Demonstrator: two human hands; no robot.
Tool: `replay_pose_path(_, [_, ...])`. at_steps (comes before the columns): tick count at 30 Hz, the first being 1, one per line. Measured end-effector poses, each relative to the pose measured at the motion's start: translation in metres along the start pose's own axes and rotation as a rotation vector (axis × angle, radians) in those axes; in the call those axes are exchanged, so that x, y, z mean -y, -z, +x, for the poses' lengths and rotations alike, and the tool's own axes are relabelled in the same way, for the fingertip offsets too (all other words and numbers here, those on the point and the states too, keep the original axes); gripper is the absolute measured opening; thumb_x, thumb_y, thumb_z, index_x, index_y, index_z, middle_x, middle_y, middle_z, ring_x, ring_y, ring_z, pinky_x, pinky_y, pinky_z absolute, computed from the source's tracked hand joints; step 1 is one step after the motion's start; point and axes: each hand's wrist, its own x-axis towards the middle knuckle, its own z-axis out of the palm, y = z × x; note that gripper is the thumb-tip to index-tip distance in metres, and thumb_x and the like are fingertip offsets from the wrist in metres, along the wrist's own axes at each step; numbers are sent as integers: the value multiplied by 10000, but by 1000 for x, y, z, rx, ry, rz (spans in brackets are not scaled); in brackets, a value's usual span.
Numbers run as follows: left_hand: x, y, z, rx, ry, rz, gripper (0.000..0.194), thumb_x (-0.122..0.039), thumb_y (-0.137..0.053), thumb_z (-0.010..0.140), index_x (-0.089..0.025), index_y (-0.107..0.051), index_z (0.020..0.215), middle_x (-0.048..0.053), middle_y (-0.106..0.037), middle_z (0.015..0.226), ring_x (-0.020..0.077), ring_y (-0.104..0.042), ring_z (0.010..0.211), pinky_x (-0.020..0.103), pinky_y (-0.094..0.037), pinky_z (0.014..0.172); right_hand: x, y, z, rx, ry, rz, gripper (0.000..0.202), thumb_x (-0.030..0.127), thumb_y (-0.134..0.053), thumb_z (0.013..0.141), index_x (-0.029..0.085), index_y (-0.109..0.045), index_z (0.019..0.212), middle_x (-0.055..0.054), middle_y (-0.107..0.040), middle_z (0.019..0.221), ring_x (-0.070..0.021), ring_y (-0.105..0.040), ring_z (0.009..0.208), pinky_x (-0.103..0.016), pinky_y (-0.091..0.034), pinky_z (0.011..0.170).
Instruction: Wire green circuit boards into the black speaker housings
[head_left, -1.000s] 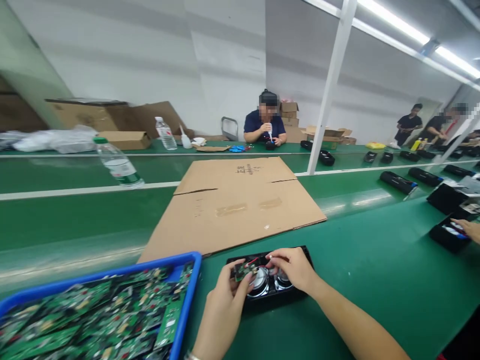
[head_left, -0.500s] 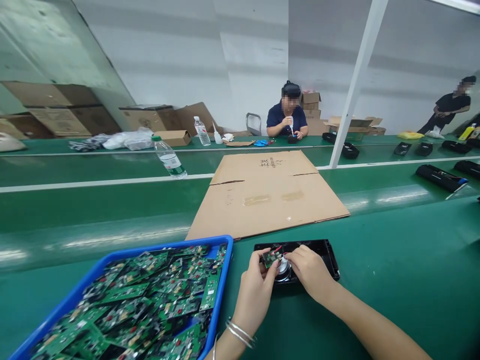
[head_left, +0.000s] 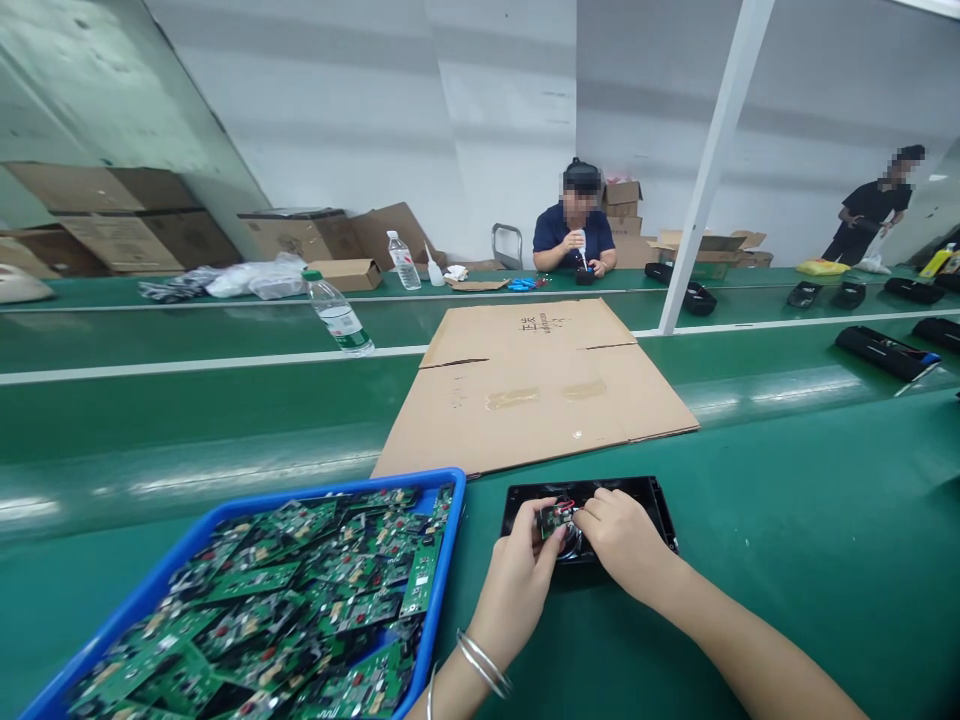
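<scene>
Over the black case (head_left: 661, 508), left hand (head_left: 525, 560) pinches a board (head_left: 553, 521). Right hand (head_left: 619, 535) nearly closed, fingertips at its edge; grip on any wire cannot be told.

A pale wall (head_left: 360, 110) rises behind the long green worktop (head_left: 787, 480), crossed by a slanting white post (head_left: 716, 170). Cardboard boxes (head_left: 124, 220) stand stacked at left; a light strip (head_left: 930, 8) shows top right.

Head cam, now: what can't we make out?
Head view:
- Whatever the right hand holds: hidden by its fingers
- Middle of black casing: covered by hands and circuit board
- Blue tray: near side cut off by bottom edge
- Bottle label print: too small
</scene>
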Motion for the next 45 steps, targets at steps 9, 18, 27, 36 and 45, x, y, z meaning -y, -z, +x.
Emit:
replay_pose_path(9, [-7,7,4,82,42,-188,272,-330,-445,757,-190,-461,990,15,-623,723,197,-648,749,347,-533,737,4,2,1,-102,61,-45,219,14,-452,781,147,-525,622,-31,-525,617,-164,-445,608,-281,-291,527])
replay_pose_path(18, [-10,5,-3,37,-108,210,245,-258,-353,828,-212,-499,1019,21,-658,726,188,-593,593,277,-412,573,5,-4,-4,-20,-184,62,112,172,-605,792,164,-554,692,-7,-573,597,-155,-529,568,-274,-368,541])
replay_pose_path(27, [-15,10,-2,108,-166,207,285,-211,-344,830,-228,-521,1052,3,-648,707,181,-593,626,254,-372,562,-8,0,-3,38,-156,262,120,240,-603,801,159,-619,888,-35,-622,703,-170,-575,640,-270,-426,588])
replay_pose_path(36, [-13,8,-1,96,-125,182,237,-225,-354,823,-218,-516,996,6,-631,683,176,-593,614,248,-394,553,-4,6,5,154,-299,429,139,184,-609,787,159,-636,921,-42,-638,757,-165,-587,694,-253,-452,627])
replay_pose_path(45, [-15,19,1,-3,4,127,240,-346,-498,736,-216,-531,935,-40,-593,517,177,-600,521,254,-427,476,-53,41,-3,86,-475,478,323,243,-488,840,175,-509,1156,-90,-563,1102,-207,-497,1051,-387,-418,893])
